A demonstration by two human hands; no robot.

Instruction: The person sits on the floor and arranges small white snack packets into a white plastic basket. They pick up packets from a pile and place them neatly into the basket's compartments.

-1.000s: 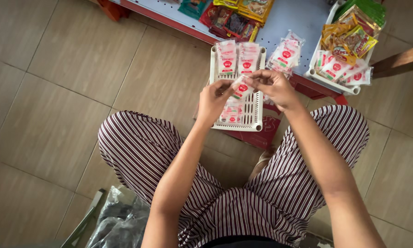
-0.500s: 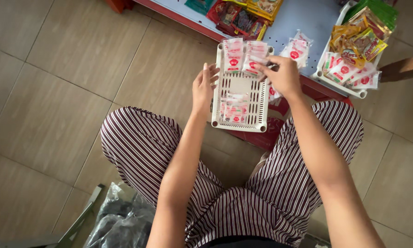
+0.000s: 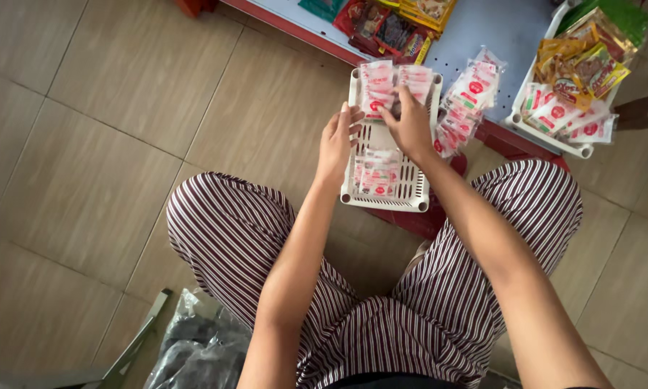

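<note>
A white slatted plastic basket sits in front of my knees, holding small white-and-red sachets at its near end and more sachets at its far end. My left hand rests at the basket's left rim, fingers together and extended toward the far sachets. Inside the basket, my right hand has its fingers curled down onto the far sachets. Whether either hand grips a packet cannot be told.
A loose pile of the same sachets lies on the blue surface to the right. A second white basket holds mixed snack packets. Colourful packets lie at the top. A dark plastic bag sits by my left leg.
Both hands moved from holding a sachet above the basket's middle to its far end, down onto the sachets there. The view shifted slightly.
</note>
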